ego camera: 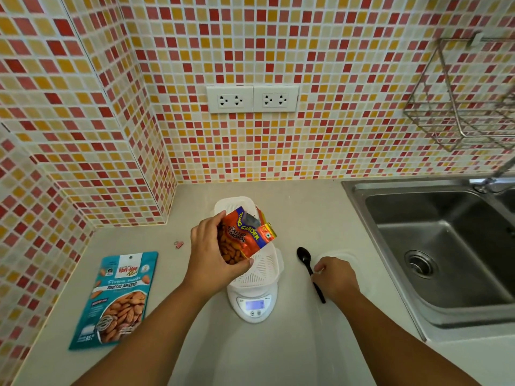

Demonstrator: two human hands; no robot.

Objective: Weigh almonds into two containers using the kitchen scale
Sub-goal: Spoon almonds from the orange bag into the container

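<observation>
Gripping the red almond packet (245,236), the left hand (211,260) holds it tilted above the white container (264,270) on the kitchen scale (252,305); right of the scale, right hand (334,278) fingers curl on the black spoon (306,260); teal almond bag (117,299) lies left on the tabletop (278,352)

We face a wall (334,65) of small mosaic tiles in red, orange, yellow and cream, which steps out in a corner on our left. Two white double sockets (252,98) sit in it. A wire rack (457,107) hangs at upper right. Below, a pale countertop (278,358) carries a steel sink (434,246) along its right edge.
</observation>
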